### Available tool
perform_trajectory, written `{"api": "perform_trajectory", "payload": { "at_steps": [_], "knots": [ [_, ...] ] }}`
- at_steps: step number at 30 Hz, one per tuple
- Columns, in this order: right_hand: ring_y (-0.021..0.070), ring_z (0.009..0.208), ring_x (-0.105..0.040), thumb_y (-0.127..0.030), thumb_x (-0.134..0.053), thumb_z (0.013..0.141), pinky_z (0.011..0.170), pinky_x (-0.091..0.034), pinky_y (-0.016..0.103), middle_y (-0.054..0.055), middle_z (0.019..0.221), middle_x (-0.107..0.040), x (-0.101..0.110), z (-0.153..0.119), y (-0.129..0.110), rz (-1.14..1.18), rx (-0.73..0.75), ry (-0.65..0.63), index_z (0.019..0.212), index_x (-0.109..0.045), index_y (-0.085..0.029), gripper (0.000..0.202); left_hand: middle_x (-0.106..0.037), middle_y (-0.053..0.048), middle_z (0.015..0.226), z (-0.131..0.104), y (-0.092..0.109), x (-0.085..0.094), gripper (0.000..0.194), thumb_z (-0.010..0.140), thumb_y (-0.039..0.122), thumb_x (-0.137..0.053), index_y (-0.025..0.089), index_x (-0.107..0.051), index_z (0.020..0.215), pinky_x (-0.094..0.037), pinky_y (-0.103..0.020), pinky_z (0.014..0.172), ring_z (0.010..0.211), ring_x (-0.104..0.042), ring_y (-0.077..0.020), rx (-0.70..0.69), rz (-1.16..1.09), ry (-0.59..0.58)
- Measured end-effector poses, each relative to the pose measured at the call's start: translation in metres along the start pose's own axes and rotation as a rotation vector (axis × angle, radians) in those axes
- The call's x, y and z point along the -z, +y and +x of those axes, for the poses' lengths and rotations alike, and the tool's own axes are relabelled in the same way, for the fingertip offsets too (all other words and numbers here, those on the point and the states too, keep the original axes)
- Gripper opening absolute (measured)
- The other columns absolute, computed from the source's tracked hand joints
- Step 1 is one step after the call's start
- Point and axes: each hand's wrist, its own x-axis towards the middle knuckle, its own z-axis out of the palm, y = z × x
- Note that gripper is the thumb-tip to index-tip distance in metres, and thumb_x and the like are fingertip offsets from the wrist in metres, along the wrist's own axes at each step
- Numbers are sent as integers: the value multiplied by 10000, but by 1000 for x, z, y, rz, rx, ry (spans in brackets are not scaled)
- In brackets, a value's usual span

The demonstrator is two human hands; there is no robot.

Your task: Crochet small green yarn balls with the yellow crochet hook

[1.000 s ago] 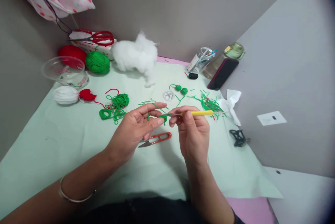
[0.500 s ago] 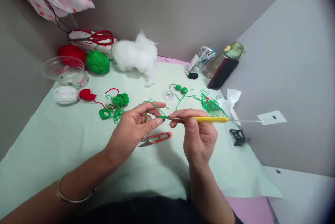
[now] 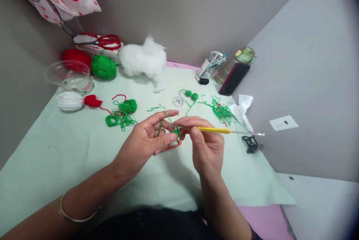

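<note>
My left hand (image 3: pixel 140 140) pinches a small green crochet piece (image 3: pixel 176 132) between thumb and fingers. Green yarn runs from it up over the raised index finger. My right hand (image 3: pixel 207 146) grips a crochet hook (image 3: pixel 214 130) by its yellow handle, pen-like. The hook's near tip meets the top of the green piece; its other metal end sticks out to the right. Behind the left fingers, orange thread snips (image 3: pixel 174 145) lie on the cloth, their blades hidden. Just beyond the hands are a clear round case (image 3: pixel 178 101) and two small green balls (image 3: pixel 194 96).
Tangled green yarn (image 3: pixel 127 109) lies left, near white yarn (image 3: pixel 70 101) and a plastic tub (image 3: pixel 68 77). White stuffing (image 3: pixel 144 58) and red scissors (image 3: pixel 108 41) sit at the back. Yarn scraps (image 3: pixel 223 111), a phone (image 3: pixel 234 79), a clear cup (image 3: pixel 213 64) and a black claw clip (image 3: pixel 251 144) are at right.
The green piece has turned and shows more below the hook. My right hand and the hook have shifted slightly left. My left hand now covers the snips' blades.
</note>
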Motion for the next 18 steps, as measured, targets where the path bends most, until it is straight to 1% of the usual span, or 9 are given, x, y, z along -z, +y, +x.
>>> {"api": "perform_trajectory", "payload": {
  "at_steps": [3, 6, 8, 10, 12, 13, 14, 15, 18],
  "knots": [
    [146, 730, -673, -274, -619, 1017, 648, -566, 312, 36, 969, -780, 0, -11, -4, -26, -14, 55, 1028, -785, -262, 167, -687, 13, 908, -6, -3, -6, 475, 832, 274, -847, 274, -734, 1293, -349, -181, 469, 504, -416, -20, -6, 2, 0],
    [160, 738, -680, -251, -606, 1019, 636, -576, 321, 42, 954, -772, 1, -25, -8, -113, 47, 88, 1022, -782, -262, 176, -682, 9, 884, -13, -9, -14, 411, 830, 301, -855, 252, -770, 1229, -310, -177, 443, 481, -373, -8, -7, -23, 18],
    [181, 820, -710, -203, -600, 1013, 673, -598, 335, 41, 987, -769, 1, -37, -9, -264, 139, 84, 1066, -781, -293, 209, -668, 15, 876, -19, -13, -20, 378, 821, 290, -866, 252, -786, 1188, -279, -161, 426, 482, -352, 0, -5, -82, 45],
    [205, 932, -730, -154, -635, 982, 756, -621, 359, 37, 1062, -767, 2, -50, -9, -487, 265, 86, 1143, -774, -343, 285, -645, 26, 859, -25, -18, -25, 374, 810, 250, -873, 256, -791, 1174, -267, -140, 425, 492, -340, 7, 12, -175, 50],
    [222, 998, -733, -123, -676, 947, 814, -629, 375, 42, 1133, -762, 3, -62, -9, -657, 395, 83, 1200, -764, -370, 364, -600, 41, 798, -31, -22, -28, 367, 819, 217, -860, 245, -794, 1179, -266, -122, 429, 481, -307, 15, 70, -287, 7],
    [227, 999, -733, -117, -675, 944, 818, -630, 379, 47, 1133, -762, 5, -67, -10, -680, 429, 87, 1206, -763, -364, 371, -573, 48, 767, -34, -24, -28, 358, 829, 203, -846, 236, -796, 1182, -264, -116, 428, 470, -286, 20, 106, -337, -22],
    [225, 971, -734, -118, -656, 954, 803, -630, 381, 53, 1103, -763, 6, -70, -11, -649, 428, 104, 1195, -767, -346, 349, -556, 52, 755, -37, -27, -28, 347, 839, 187, -831, 224, -799, 1182, -262, -112, 426, 461, -267, 25, 138, -377, -44],
    [215, 915, -731, -126, -628, 972, 769, -626, 377, 56, 1052, -761, 8, -73, -12, -571, 392, 131, 1167, -771, -322, 312, -555, 48, 765, -40, -29, -27, 324, 845, 171, -818, 209, -806, 1167, -260, -108, 422, 455, -251, 32, 157, -403, -57],
    [160, 701, -668, -203, -575, 1017, 635, -578, 332, 39, 893, -717, 10, -78, -16, -218, 188, 227, 1036, -774, -261, 208, -596, 22, 857, -49, -34, -27, 267, 848, 142, -800, 183, -827, 1111, -264, -103, 415, 457, -249, 46, 137, -411, -49]
  ]
}}
